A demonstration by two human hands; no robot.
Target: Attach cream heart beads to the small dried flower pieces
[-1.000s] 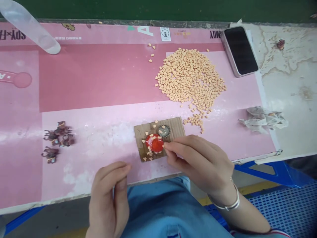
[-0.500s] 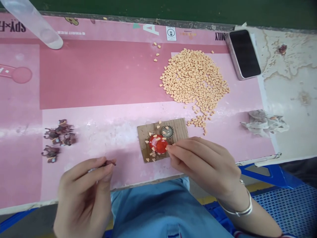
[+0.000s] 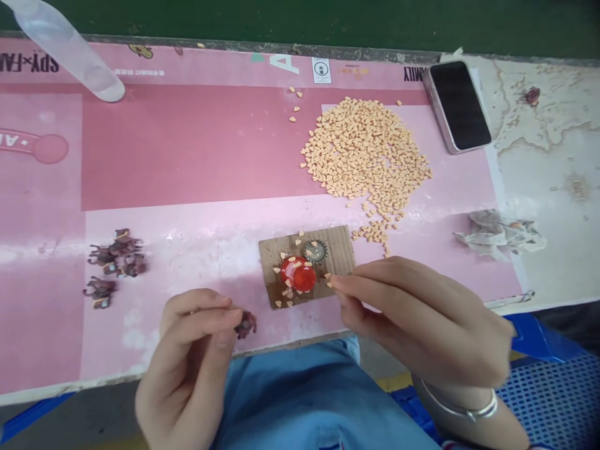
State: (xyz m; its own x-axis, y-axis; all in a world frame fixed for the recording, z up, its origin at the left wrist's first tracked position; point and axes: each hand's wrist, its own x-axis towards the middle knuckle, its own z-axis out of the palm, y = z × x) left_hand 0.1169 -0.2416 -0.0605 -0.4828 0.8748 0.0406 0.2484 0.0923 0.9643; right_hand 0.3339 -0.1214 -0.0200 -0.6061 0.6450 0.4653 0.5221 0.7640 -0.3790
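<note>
While the pink work mat (image 3: 197,156) carries a corrugated card (image 3: 335,250), the left hand (image 3: 187,350) pinches a dark dried cluster (image 3: 246,324). The right hand (image 3: 422,319) holds its fingertips (image 3: 338,286) together beside a red dome (image 3: 298,275), whether on a tan chip (image 3: 329,279) cannot be told. Chip-setting appears in hand; placement calls for a steady pinch.

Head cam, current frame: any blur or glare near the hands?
In the head view, the right hand looks soft, probably motion blur; also in the head view, the dark clump at the left hand lacks fine detail; the glossy red dome shows bright glare; the pile of tan pieces stays fairly crisp.
</note>
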